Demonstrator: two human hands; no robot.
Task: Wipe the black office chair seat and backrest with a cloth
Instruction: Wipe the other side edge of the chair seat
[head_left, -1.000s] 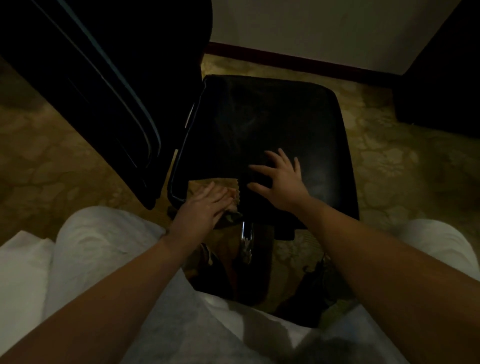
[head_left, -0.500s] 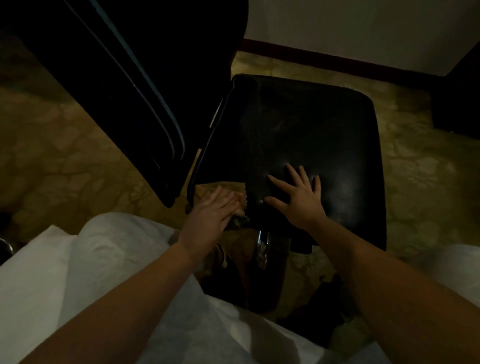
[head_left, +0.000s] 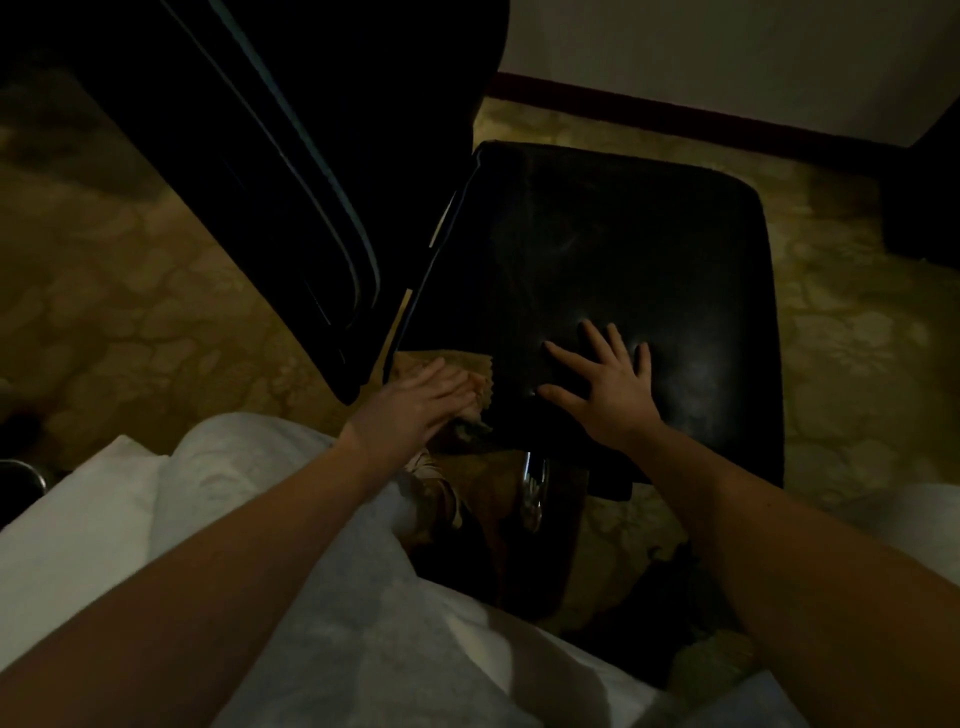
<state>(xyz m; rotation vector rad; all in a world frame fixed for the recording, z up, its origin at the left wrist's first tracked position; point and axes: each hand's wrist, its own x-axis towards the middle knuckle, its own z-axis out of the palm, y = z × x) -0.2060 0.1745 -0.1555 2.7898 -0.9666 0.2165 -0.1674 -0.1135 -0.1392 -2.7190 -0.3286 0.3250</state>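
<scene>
One backrest crowds the left hand, apparently pressing cloth onto seat.

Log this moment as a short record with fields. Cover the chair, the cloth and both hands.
target: black seat, glossy
tool: tan cloth, at the seat's near-left corner, mostly under the left hand
left: left hand, fingers straight, pressing on the cloth
right: right hand, fingers spread, flat on the seat
untouched: backrest, left of the seat
floor: patterned carpet
</scene>
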